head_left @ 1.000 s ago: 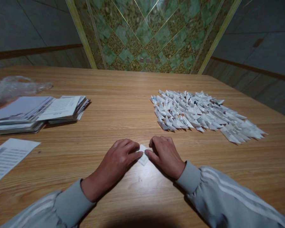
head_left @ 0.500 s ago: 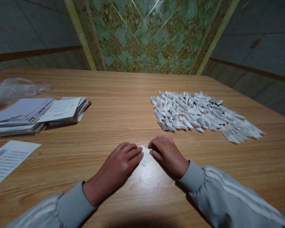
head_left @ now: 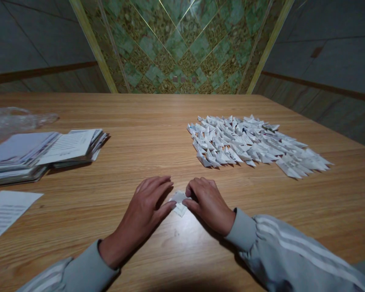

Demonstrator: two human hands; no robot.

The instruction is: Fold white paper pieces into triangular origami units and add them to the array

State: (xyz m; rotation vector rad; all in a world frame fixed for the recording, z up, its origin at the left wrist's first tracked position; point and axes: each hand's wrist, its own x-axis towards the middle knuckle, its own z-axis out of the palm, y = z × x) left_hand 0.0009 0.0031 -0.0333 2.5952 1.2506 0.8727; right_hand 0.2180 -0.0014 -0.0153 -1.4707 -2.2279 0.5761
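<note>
Folded paper (head_left: 180, 209) sits on the table (head_left: 146, 134), right between our two hands. One corner points toward us. We can't pick out a longer side, since our fingers hide some of it. Our left hand (head_left: 146, 205) is on its left, with fingers wide away from the thumb, and the thumb tip is at the paper's edge. Our right hand (head_left: 208, 205) reaches more over it, from the right. Its thumb and first finger are close together, but we can't tell if they pinch the paper. We see plain wood on the side near us. Paper boats (head_left: 237, 142) sit past our right hand, well apart, and the far table edge is way off.
</note>
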